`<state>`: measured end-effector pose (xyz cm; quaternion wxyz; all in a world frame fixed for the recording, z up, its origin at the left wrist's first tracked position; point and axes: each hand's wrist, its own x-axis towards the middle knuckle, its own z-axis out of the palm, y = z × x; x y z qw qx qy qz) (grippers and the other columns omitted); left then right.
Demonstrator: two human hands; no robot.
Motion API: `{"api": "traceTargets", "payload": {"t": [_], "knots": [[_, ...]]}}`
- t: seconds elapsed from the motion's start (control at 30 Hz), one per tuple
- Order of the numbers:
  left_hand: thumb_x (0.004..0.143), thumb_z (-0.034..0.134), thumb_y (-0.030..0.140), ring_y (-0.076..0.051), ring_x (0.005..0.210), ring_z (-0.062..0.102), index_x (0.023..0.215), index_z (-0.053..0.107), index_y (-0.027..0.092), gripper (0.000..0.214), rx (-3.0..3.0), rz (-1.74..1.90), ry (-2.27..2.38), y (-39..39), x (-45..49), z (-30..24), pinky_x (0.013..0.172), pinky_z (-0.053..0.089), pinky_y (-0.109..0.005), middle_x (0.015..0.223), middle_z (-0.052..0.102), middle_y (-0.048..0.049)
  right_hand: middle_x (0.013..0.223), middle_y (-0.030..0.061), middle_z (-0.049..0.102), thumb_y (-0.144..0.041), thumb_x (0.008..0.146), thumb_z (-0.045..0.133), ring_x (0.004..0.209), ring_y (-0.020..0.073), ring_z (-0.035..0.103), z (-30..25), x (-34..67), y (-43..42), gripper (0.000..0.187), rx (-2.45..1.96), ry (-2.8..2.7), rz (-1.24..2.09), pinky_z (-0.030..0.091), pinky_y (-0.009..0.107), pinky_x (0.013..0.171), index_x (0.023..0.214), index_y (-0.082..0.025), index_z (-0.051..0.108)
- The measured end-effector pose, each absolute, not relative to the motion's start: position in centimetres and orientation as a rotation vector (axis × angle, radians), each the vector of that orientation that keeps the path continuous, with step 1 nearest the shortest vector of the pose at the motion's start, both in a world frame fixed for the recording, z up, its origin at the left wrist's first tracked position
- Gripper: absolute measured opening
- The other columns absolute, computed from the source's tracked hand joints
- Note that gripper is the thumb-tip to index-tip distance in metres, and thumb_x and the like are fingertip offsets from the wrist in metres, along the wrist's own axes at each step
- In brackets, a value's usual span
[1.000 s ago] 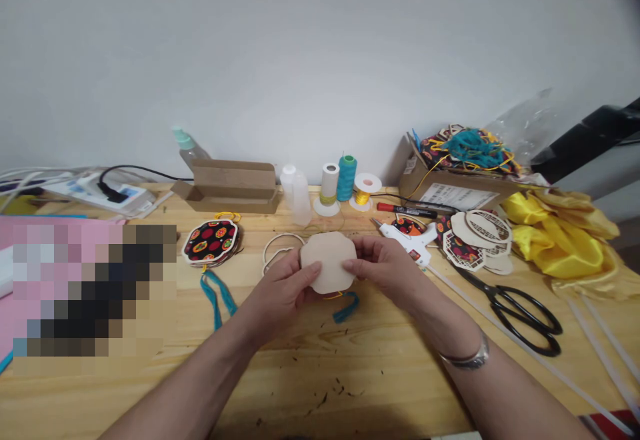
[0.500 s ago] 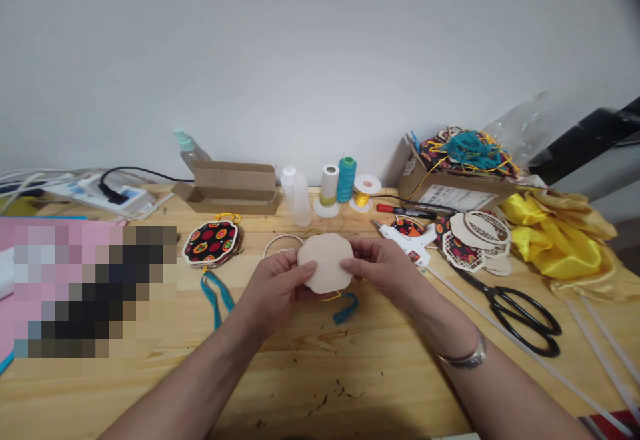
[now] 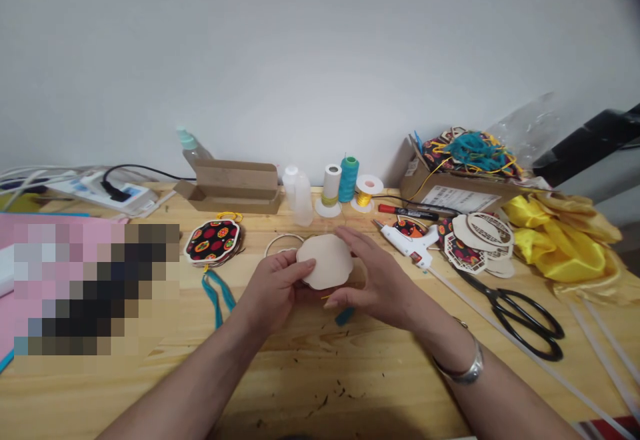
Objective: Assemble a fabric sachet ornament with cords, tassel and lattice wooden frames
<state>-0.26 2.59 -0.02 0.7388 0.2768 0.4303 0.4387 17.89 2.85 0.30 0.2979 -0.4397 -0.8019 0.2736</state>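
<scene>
A pale wooden plaque (image 3: 325,261) with a scalloped outline is held above the table, its plain face up. My left hand (image 3: 275,287) grips its left edge, thumb on top and fingers beneath. At its right side my right hand (image 3: 373,280) is open, thumb and fingers spread around the rim; whether they touch it I cannot tell. A bit of teal tassel (image 3: 344,317) and yellow cord show below the plaque. Behind my left hand lies a thin wooden ring (image 3: 284,237), partly hidden. A finished-looking patterned ornament (image 3: 213,241) with teal tassels rests to the left.
On the right are a white glue gun (image 3: 410,241), black-handled scissors (image 3: 525,320), wooden cutouts (image 3: 483,237) and yellow satin (image 3: 560,247). Along the back stand an open cardboard box (image 3: 235,183), thread spools (image 3: 349,180) and a filled carton (image 3: 450,190). A power strip (image 3: 125,197) sits at left.
My right hand has let go of its thumb-and-finger pinch on the plaque and spread open at the right edge. The left hand keeps its hold.
</scene>
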Motion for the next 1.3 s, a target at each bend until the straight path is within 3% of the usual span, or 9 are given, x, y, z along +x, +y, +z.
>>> {"api": "traceTargets", "payload": {"t": [0.13, 0.27, 0.37, 0.43, 0.57, 0.77, 0.97, 1.13, 1.3], "knots": [[0.073, 0.061, 0.01, -0.02, 0.075, 0.067, 0.089, 0.068, 0.009, 0.018, 0.532, 1.022, 0.962, 2.9, -0.4, 0.1, 0.065, 0.057, -0.033, 0.083, 0.072, -0.0101, 0.126, 0.0106, 0.049, -0.039, 0.067, 0.071, 0.112, 0.024, 0.049, 0.0, 18.0, 3.2, 0.075, -1.122, -2.044, 0.789, 0.043, 0.043, 0.094, 0.132, -0.024, 0.037], [0.074, 0.06, 0.009, -0.017, 0.071, 0.066, 0.089, 0.068, 0.009, 0.016, 0.525, 1.034, 0.933, 2.9, -0.5, 0.1, 0.061, 0.057, -0.028, 0.083, 0.072, -0.0094, 0.121, 0.0079, 0.05, -0.027, 0.074, 0.067, 0.112, 0.0205, 0.049, -0.6, 17.8, 3.3, 0.045, -1.066, -1.983, 0.736, 0.042, 0.039, 0.096, 0.118, -0.026, 0.055], [0.075, 0.061, 0.011, -0.017, 0.071, 0.066, 0.092, 0.066, 0.008, 0.018, 0.541, 1.022, 0.896, 2.7, -0.4, 0.3, 0.063, 0.057, -0.027, 0.085, 0.071, -0.0094, 0.121, 0.0083, 0.05, -0.026, 0.073, 0.067, 0.113, 0.0215, 0.049, -0.8, 17.7, 3.3, 0.037, -1.061, -1.944, 0.757, 0.043, 0.04, 0.096, 0.11, -0.026, 0.061], [0.075, 0.062, 0.011, -0.017, 0.072, 0.067, 0.1, 0.064, 0.01, 0.025, 0.555, 1.043, 0.869, 2.5, -0.4, 0.5, 0.065, 0.057, -0.029, 0.089, 0.071, -0.009, 0.122, 0.0092, 0.05, -0.028, 0.073, 0.068, 0.113, 0.0228, 0.049, -0.9, 17.7, 3.2, 0.035, -1.088, -1.919, 0.789, 0.044, 0.041, 0.095, 0.108, -0.025, 0.063], [0.075, 0.064, 0.011, -0.016, 0.073, 0.068, 0.126, 0.046, 0.026, 0.056, 0.6, 1.133, 0.847, 2.3, -0.3, 0.5, 0.067, 0.057, -0.032, 0.097, 0.07, -0.0048, 0.122, 0.0098, 0.051, -0.028, 0.072, 0.068, 0.108, 0.022, 0.052, -0.9, 17.8, 3.3, 0.035, -1.098, -1.849, 0.861, 0.05, 0.039, 0.088, 0.107, -0.024, 0.064], [0.077, 0.063, 0.021, -0.019, 0.078, 0.068, 0.1, 0.066, 0.014, 0.024, 0.618, 1.042, 0.825, 2.5, -0.5, 0.3, 0.071, 0.056, -0.03, 0.09, 0.072, -0.0086, 0.12, 0.0101, 0.052, -0.028, 0.071, 0.069, 0.101, 0.0204, 0.057, -0.7, 17.9, 3.5, 0.035, -1.127, -1.773, 1.006, 0.053, 0.034, 0.079, 0.106, -0.022, 0.065], [0.072, 0.067, 0.014, -0.023, 0.091, 0.066, 0.1, 0.067, 0.013, 0.028, 0.661, 1.003, 0.728, 2.3, -0.8, 0.7, 0.079, 0.053, -0.034, 0.101, 0.07, -0.0121, 0.115, 0.0096, 0.057, -0.029, 0.07, 0.069, 0.099, 0.0203, 0.059, 0.0, 18.1, 3.9, 0.032, -1.076, -1.663, 1.163, 0.053, 0.034, 0.077, 0.101, -0.022, 0.066], [0.07, 0.067, 0.008, -0.023, 0.09, 0.066, 0.1, 0.066, 0.014, 0.031, 0.676, 1.007, 0.72, 2.3, -0.8, 0.7, 0.082, 0.051, -0.034, 0.1, 0.071, -0.0116, 0.113, 0.0101, 0.058, -0.029, 0.07, 0.069, 0.101, 0.0213, 0.058, 0.0, 18.1, 4.0, 0.032, -1.084, -1.644, 1.19, 0.052, 0.035, 0.079, 0.101, -0.02, 0.066], [0.072, 0.065, 0.008, -0.024, 0.093, 0.066, 0.102, 0.064, 0.012, 0.03, 0.66, 1.021, 0.743, 2.3, -0.8, 0.9, 0.084, 0.051, -0.034, 0.1, 0.071, -0.013, 0.117, 0.0088, 0.057, -0.027, 0.063, 0.074, 0.089, 0.0199, 0.062, -0.3, 17.8, 3.8, 0.051, -1.01, -1.476, 1.425, 0.054, 0.035, 0.071, 0.111, -0.022, 0.058]]}}
